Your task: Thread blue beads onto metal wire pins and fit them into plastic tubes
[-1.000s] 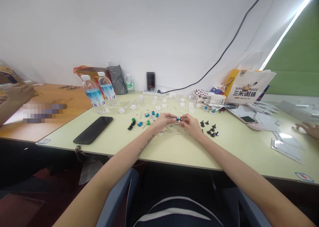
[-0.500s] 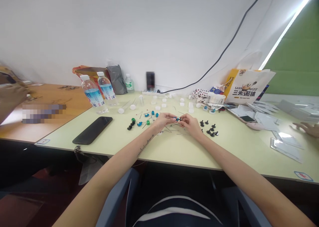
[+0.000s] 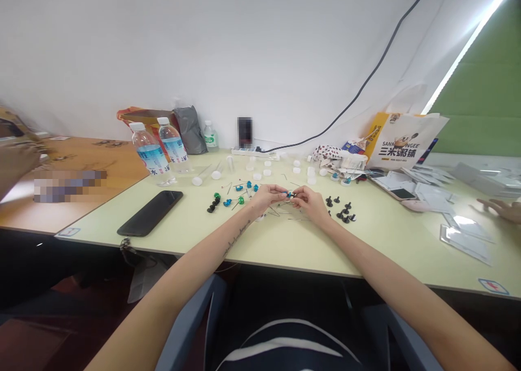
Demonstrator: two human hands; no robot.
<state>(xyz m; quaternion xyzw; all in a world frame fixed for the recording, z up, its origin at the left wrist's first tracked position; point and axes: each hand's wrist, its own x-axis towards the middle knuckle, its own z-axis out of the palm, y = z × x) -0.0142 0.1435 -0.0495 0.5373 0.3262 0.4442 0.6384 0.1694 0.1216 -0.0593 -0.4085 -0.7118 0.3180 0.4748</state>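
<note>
Just above the table's middle, my left hand [image 3: 266,197] pinches a small blue piece [image 3: 288,194] between thumb and fingers. My right hand [image 3: 310,200] meets it from the other side, its fingertips closed on a small dark piece [image 3: 294,195] touching the blue one. Left of my hands lie several blue pieces [image 3: 239,187], green pieces [image 3: 241,200] and a row of black pieces [image 3: 211,206]. To the right are several black pieces with round flat bases and stems [image 3: 341,215]. Thin metal rods [image 3: 273,211] lie beneath and around my hands.
A black phone [image 3: 150,213] lies at the left, with two water bottles [image 3: 151,157] behind it. Clear tubes with white caps [image 3: 216,174] lie along the back. At the right are a paper bag [image 3: 401,143], clear flat cases [image 3: 464,243] and another person's hand [image 3: 499,209].
Both hands stay together over the same spot, with the small pieces still held between them. The view has shifted very slightly.
</note>
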